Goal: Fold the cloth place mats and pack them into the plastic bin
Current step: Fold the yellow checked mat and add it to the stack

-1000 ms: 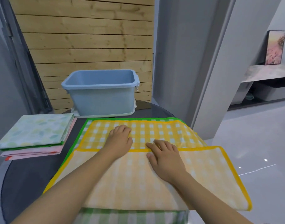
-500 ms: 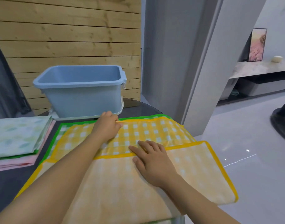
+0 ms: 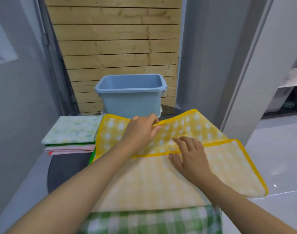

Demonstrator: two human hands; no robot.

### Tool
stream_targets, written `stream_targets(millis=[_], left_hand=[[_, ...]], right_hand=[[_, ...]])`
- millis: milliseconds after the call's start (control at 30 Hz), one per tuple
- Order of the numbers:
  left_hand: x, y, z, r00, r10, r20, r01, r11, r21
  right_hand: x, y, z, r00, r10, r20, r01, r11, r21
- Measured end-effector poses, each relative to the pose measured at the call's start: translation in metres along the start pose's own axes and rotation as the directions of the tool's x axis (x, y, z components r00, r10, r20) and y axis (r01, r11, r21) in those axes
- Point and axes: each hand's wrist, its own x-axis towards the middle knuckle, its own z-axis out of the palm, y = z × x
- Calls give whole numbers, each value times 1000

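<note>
A yellow checked place mat (image 3: 186, 129) lies on the dark round table (image 3: 66, 168), its near half folded over so the pale underside faces up. My left hand (image 3: 142, 130) pinches the mat's far edge and lifts it off the table. My right hand (image 3: 190, 157) presses flat with spread fingers on the fold's yellow border. A green checked mat (image 3: 152, 220) lies underneath and shows at the near edge. The light blue plastic bin (image 3: 130, 97) stands open at the table's far side, with nothing visible inside.
A stack of folded mats (image 3: 71, 134), a pale leaf-print one on top of green and pink ones, sits at the table's left. A wooden slat wall rises behind the bin. A grey pillar and glossy floor lie to the right.
My left hand slid from the middle of the mat to its far edge, took hold of it and raised it. My right hand stayed pressing on the fold.
</note>
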Motion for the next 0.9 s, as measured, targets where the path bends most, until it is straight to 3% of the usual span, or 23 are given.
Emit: stream_targets(millis=[133,300,433,700,800,900], left_hand=[[-27,14,-12,994,64,87,-66,997,32],[-68,31,-18,954,2,300,-32,995,97],[-95,43,-17,918,-91,387,71,995,66],[-135,61,-13,881,-206,426,276,955,-109],[-148,61,-8,915,-162,370,198,978,-62],[-158,55,-6,971,17,239,-48,991,124]], right_hand=[[-7,-3,-8,967,14,-256,-8,1000,25],[-9,-11,-17,925,-29,-379,47,998,38],[-12,-13,-21,925,-83,-372,87,996,-5],[-16,-16,-25,937,-190,-293,160,979,-125],[-14,-15,-23,928,-219,-300,193,974,-117],[-15,-15,-22,926,-236,-296,212,971,-112]])
